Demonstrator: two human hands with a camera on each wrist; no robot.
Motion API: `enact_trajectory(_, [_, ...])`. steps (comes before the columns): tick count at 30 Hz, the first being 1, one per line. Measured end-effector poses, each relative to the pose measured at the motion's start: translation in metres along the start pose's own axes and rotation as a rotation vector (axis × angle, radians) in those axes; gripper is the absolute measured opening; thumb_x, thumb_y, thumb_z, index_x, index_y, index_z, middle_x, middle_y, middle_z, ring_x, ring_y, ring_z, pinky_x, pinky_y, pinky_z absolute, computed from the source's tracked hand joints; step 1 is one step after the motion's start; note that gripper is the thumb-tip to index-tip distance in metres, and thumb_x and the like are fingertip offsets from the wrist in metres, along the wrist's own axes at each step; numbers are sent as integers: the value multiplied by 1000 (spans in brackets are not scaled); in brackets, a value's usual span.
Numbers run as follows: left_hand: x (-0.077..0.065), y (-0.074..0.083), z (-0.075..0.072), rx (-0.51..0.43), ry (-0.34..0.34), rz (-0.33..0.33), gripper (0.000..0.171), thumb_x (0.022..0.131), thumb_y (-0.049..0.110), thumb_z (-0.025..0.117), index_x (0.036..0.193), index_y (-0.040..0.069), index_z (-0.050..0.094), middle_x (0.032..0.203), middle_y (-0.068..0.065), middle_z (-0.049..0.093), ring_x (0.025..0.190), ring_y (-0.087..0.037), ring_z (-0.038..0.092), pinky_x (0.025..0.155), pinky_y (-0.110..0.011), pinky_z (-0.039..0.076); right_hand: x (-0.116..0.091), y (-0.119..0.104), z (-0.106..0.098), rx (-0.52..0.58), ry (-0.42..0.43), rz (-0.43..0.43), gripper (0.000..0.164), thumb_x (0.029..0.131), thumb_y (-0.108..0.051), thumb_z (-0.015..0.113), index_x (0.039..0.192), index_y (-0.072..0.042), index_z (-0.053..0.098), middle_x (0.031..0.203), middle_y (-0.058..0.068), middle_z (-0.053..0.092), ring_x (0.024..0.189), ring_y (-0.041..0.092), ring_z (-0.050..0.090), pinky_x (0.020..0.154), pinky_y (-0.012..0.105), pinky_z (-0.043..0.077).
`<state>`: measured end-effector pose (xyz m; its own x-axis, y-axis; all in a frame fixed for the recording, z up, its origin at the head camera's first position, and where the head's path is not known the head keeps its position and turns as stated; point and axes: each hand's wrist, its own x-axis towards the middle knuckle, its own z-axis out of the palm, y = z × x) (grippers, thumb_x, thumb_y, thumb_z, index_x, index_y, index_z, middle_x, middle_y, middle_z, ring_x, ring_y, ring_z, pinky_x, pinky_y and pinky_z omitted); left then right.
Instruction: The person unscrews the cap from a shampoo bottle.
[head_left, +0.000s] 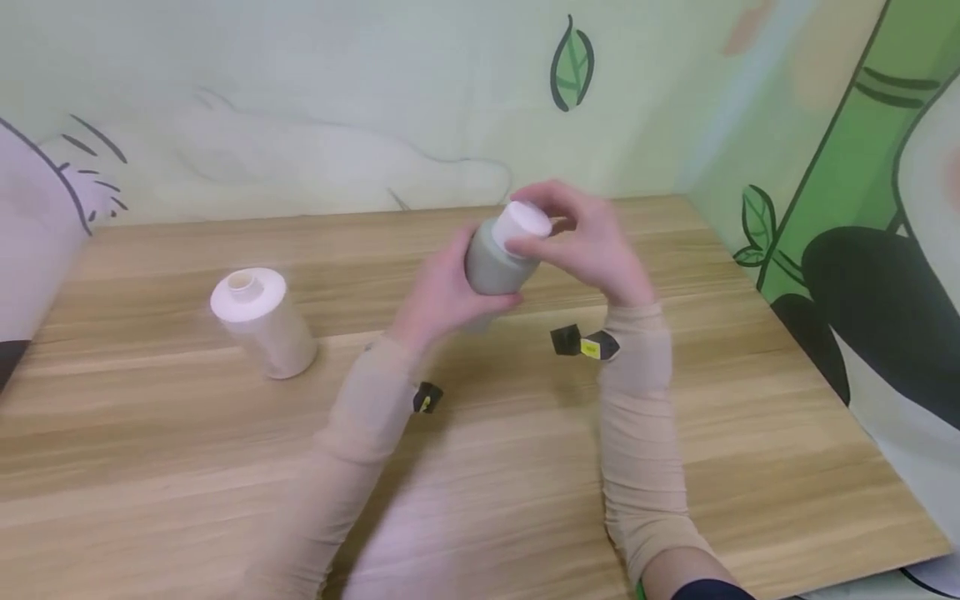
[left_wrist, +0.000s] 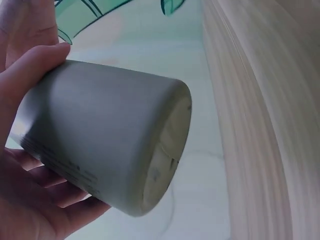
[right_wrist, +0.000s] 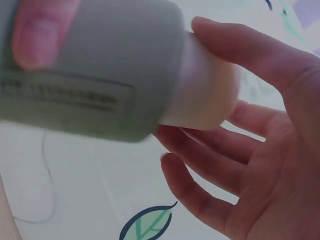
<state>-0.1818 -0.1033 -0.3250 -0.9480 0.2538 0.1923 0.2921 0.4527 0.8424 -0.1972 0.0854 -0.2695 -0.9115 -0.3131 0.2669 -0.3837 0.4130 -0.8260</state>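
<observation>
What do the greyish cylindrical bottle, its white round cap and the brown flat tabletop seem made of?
Greyish cylindrical bottle: probably plastic, matte, softly shaded.
White round cap: likely plastic, smooth, evenly coloured.
Brown flat tabletop: wood or laminate, satin, showing grain streaks and blurred glare.

A printed grey-green bottle (left_wrist: 110,125), white cap (head_left: 525,223) on its end, is held tilted in mid-air.

The grey-green cylindrical plastic bottle (left_wrist: 110,130) presents a smooth, matt body bearing fine print. The white cylindrical plastic cap (head_left: 522,221) appears smooth. The white cylindrical plastic bottle (head_left: 276,340) looks smooth from where I stand. The light-brown wood-grain bench (head_left: 487,517) has a smooth, slightly glossy top that reflects light. The beige tubular cloth sleeves (head_left: 641,442) are matt and finely wrinkled.
</observation>
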Motion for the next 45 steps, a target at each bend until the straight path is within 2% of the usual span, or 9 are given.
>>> enact_trajectory(5, [-4,-7,-11,148,-5,1,83,69,27,86,139,12,43,127,-10,61,109,-26,58,97,-43,49,2,-2,7,-138,-68,-55,43,79,-18,79,118,-10,64,113,4,68,100,15,60,84,34,53])
enact_trajectory(9, [-4,-11,-18,265,-24,-1,87,68,29,86,141,13,41,129,-12,61,111,-29,59,97,-46,49,4,-2,12,-179,-121,-42,45,81,-19,78,122,-9,61,117,7,66,103,22,62,85,36,55])
enact_trajectory(14, [-5,-17,-27,323,-40,5,88,67,32,86,141,13,42,129,-12,61,109,-30,60,95,-47,49,6,-2,19,-182,-158,-29,47,82,-19,77,124,-7,59,118,9,66,102,26,65,86,36,56])
enact_trajectory(22, [-6,-26,-35,314,-61,48,85,66,28,87,137,11,46,127,-12,62,109,-30,60,96,-47,49,7,2,26,-242,-153,-211,45,82,-16,77,122,-3,63,113,11,69,95,22,64,84,33,54])
enact_trajectory(28, [-6,-29,-40,241,-94,77,82,63,25,89,132,10,50,124,-11,63,108,-28,59,96,-45,48,5,5,24,-191,-187,-374,46,79,-6,78,121,0,63,118,13,68,101,22,63,89,34,52])
enact_trajectory(31, [-5,-31,-42,214,-115,83,81,62,24,90,131,9,51,122,-11,63,107,-27,59,96,-44,48,6,6,22,-184,-228,-420,46,78,-3,78,121,0,63,120,13,67,103,21,62,91,34,51])
enact_trajectory(37, [-5,-33,-42,216,-134,64,80,63,25,89,131,11,50,121,-11,64,107,-26,60,96,-43,48,7,6,20,-200,-293,-352,47,81,-7,76,125,-3,60,125,10,64,110,20,58,91,35,50])
enact_trajectory(41, [-5,-33,-43,221,-132,59,82,63,25,89,133,11,49,124,-12,63,109,-27,60,98,-44,48,6,6,16,-163,-316,-250,54,86,-13,72,136,-9,53,135,7,59,118,22,56,95,40,50])
enact_trajectory(45, [-5,-33,-45,230,-129,48,86,63,25,90,136,11,48,128,-12,62,113,-28,59,100,-46,47,6,6,13,-151,-296,-156,54,90,-18,68,141,-13,49,130,7,61,114,22,60,95,38,51])
